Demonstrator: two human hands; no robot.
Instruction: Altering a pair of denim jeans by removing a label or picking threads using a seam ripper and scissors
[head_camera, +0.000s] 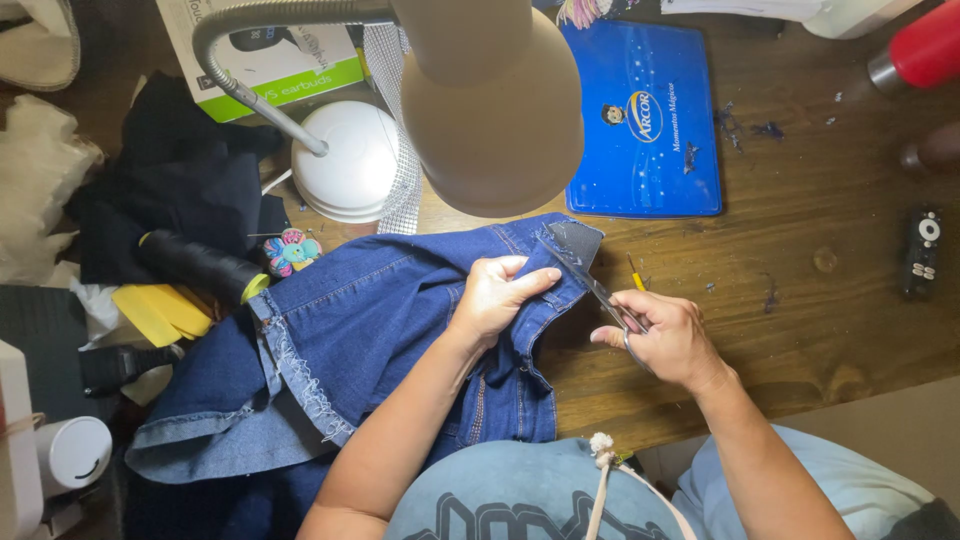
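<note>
Blue denim jeans (380, 320) lie spread over the wooden table (800, 300). My left hand (497, 295) pinches a folded edge of the denim near its upper right corner. My right hand (665, 340) grips a pair of scissors (590, 285), whose blades point up and left and meet the denim edge right beside my left fingertips.
A beige desk lamp (490, 100) hangs over the work, its white round base (345, 160) behind the jeans. A blue tin lid (645, 120) lies at the back. A black thread cone (200, 265), dark fabric (170, 180) and yellow tape (160, 310) sit to the left. A red bottle (920, 50) stands far right.
</note>
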